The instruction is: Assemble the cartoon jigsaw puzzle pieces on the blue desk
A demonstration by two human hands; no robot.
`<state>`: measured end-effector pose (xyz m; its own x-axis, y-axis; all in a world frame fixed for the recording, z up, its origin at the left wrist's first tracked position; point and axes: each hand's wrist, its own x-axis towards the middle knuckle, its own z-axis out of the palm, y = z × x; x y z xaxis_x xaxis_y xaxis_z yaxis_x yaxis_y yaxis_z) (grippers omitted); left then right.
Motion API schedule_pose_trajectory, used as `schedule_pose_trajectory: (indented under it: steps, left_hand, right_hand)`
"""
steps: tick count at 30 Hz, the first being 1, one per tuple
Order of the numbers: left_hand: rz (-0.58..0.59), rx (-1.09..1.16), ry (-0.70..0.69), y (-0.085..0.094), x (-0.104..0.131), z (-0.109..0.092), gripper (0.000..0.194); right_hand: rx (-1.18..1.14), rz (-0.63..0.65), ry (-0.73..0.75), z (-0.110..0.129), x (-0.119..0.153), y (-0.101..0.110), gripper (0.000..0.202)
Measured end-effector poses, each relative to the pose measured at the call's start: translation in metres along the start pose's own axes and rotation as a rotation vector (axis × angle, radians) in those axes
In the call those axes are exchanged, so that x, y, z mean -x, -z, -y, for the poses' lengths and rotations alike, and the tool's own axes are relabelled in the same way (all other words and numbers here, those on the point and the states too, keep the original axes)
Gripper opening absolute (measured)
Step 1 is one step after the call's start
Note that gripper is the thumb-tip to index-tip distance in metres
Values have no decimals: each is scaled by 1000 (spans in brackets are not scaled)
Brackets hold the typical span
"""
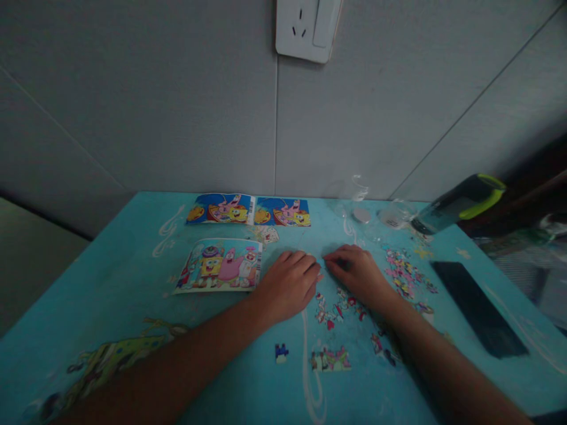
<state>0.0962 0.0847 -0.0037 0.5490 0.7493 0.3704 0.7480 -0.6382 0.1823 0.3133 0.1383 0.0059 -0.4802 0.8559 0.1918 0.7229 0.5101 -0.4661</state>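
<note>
My left hand [290, 284] rests over the middle of the table with its fingers curled together; whatever may be under the fingertips is hidden. Facing it, my right hand [359, 273] has thumb and forefinger pinched close to the left fingertips. Anything in that pinch is too small to name. Loose jigsaw pieces [330, 313] lie just below and between the hands. Nearer to me is a short joined strip of jigsaw pieces [331, 359], with a single blue and white piece [281, 353] to its left. A cartoon picture sheet [221, 265] lies beside my left hand.
Two blue cartoon picture cards [282, 212] lie by the wall. A heap of jigsaw pieces [405, 271] sits right of my right hand, near a dark flat strip [478, 308]. Clear plastic containers [396, 213] and a dark bottle with a lime-green cap [458, 203] stand at the back right.
</note>
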Motion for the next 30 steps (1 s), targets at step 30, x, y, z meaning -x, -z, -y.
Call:
schedule_pose_trajectory:
  steps: [30]
  left_hand:
    - [23,8,-7,3,1,-2,27]
  right_hand:
    - [-64,56,81,-24,4,23,16]
